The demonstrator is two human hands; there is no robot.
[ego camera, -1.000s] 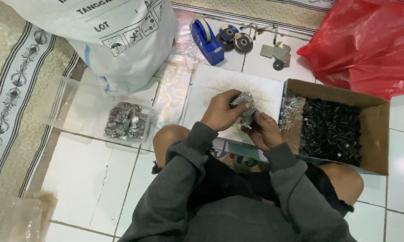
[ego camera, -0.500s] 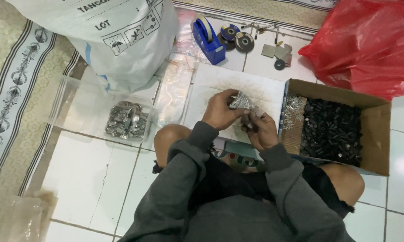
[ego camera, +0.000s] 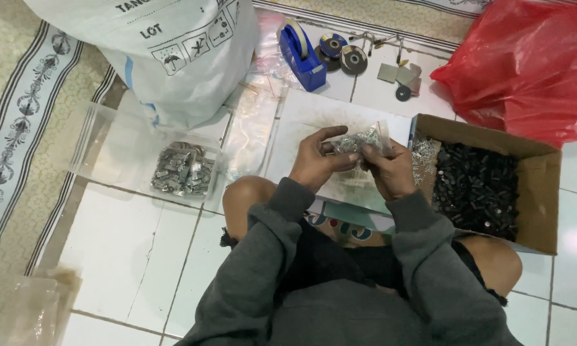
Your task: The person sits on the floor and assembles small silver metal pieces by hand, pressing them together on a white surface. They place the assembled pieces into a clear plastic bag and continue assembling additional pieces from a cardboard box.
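Both my hands hold a small clear plastic bag (ego camera: 360, 139) filled with little silver metal parts, above a white board (ego camera: 314, 112) on the floor. My left hand (ego camera: 317, 160) grips its left side, thumb on top. My right hand (ego camera: 391, 172) pinches its right side near the bag's mouth. A cardboard box (ego camera: 493, 131) to the right holds many small black parts (ego camera: 477, 189) and some loose silver parts (ego camera: 423, 157) at its left end.
A clear plastic tray (ego camera: 103, 150) at left holds filled small bags (ego camera: 183, 170). A large white sack (ego camera: 167, 45) stands behind it. A blue tape dispenser (ego camera: 301, 54), grinding discs (ego camera: 343, 54) and a red plastic bag (ego camera: 525, 64) lie at the back. A patterned rug (ego camera: 19, 128) runs along the left.
My hands have lifted the small bag slightly and turned it; the right hand has shifted up to the bag's right edge. Everything else stays put.
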